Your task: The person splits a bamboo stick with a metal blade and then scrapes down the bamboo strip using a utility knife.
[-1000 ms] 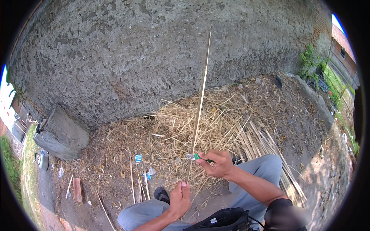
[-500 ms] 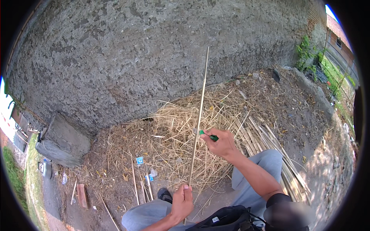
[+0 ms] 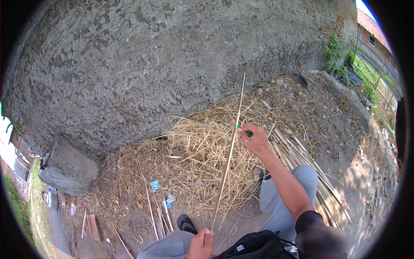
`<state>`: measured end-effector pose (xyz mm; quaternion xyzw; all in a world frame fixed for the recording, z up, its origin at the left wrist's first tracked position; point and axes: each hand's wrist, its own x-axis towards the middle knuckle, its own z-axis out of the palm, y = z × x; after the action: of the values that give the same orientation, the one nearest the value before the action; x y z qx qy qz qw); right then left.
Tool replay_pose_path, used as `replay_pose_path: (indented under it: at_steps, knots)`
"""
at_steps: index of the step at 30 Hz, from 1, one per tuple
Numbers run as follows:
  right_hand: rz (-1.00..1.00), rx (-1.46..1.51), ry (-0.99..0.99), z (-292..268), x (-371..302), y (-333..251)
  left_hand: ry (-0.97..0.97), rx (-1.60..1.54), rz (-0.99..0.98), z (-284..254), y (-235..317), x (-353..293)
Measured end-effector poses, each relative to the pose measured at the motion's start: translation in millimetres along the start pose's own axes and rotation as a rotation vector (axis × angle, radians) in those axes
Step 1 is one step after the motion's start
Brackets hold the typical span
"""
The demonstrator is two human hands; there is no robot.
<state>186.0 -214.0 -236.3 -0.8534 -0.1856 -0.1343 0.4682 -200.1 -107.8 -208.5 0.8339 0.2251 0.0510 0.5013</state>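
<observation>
A long, thin bamboo strip (image 3: 226,172) slants up and away from me, its far tip in front of the wall. My left hand (image 3: 201,244) is closed around its near end, thumb on top. My right hand (image 3: 255,140) is wrapped round a small green-handled knife (image 3: 249,133). The knife meets the strip in its upper half; its blade is mostly too small to make out. Beneath the strip lies a heap of pale shavings (image 3: 202,146).
A bundle of split bamboo strips (image 3: 325,194) lies beside my right knee. Ahead rises a rough grey wall (image 3: 172,64), with a concrete block (image 3: 71,166) at its left foot. Loose sticks (image 3: 152,209), a reddish wooden piece (image 3: 93,227) and blue packets (image 3: 155,185) lie on the left.
My right hand and the knife have moved up and away along the strip. My left hand has come lower and nearer to me, drawing the strip back, its far tip now lower.
</observation>
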Motion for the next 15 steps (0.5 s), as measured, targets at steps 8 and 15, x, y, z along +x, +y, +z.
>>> replay_pose_path:
  at_steps: [8,15]
  knots:
    - [0.010,0.003,0.076,12.5,6.8,43.8,-0.058,-0.032,-0.105,-18.1,-5.7,-24.3]
    - [0.177,0.062,0.145,-6.8,23.5,75.0,-0.138,-0.054,-0.207,-22.9,-49.7,-31.2]
